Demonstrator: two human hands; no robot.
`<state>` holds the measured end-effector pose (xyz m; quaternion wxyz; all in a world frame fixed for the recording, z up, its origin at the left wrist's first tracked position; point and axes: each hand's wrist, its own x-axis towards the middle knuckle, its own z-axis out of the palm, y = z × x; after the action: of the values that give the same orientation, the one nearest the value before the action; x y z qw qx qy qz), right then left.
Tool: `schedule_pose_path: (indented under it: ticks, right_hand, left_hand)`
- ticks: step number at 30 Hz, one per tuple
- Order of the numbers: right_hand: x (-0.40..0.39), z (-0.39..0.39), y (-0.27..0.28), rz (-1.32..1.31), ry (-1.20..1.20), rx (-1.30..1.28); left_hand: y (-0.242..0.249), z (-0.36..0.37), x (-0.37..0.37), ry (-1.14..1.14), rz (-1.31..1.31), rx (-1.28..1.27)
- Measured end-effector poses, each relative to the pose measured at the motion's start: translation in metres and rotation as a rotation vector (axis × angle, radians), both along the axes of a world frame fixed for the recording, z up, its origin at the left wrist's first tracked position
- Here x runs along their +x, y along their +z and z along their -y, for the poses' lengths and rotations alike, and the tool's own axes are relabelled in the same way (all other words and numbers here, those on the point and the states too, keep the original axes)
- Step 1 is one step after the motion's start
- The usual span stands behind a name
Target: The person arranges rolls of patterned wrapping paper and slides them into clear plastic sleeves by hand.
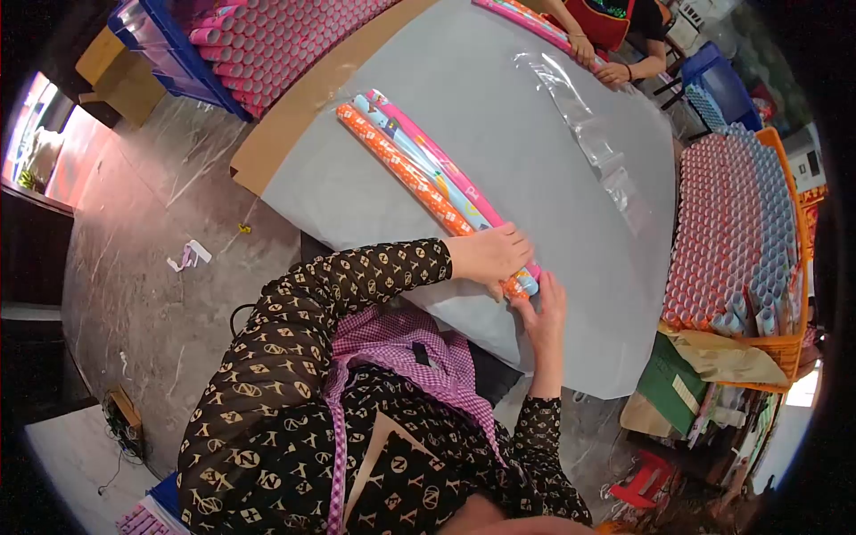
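Note:
Three wrapping paper rolls lie side by side on the grey-covered table: an orange roll, a light blue roll and a pink roll. A clear film seems to stick out past their far end. My left hand lies across the rolls close to their near end, fingers wrapped over them. At that end, my right hand grips the roll tips between thumb and fingers.
Clear plastic sleeves lie on the table. Across it, a co-worker's hands hold more pink rolls. Stacked rolls fill a blue crate at left and an orange crate at right. A red stool stands below.

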<state>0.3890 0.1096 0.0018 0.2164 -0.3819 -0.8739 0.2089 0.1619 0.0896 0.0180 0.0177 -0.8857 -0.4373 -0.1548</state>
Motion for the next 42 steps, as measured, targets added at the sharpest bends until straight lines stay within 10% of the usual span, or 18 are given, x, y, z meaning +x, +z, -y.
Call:
schedule_pose_path:
  ticks: [42]
  right_hand:
    - [-0.003, 0.019, 0.019, -0.280, -0.187, -0.238]
  left_hand:
    - [0.018, -0.005, -0.040, 0.032, -0.104, -0.139]
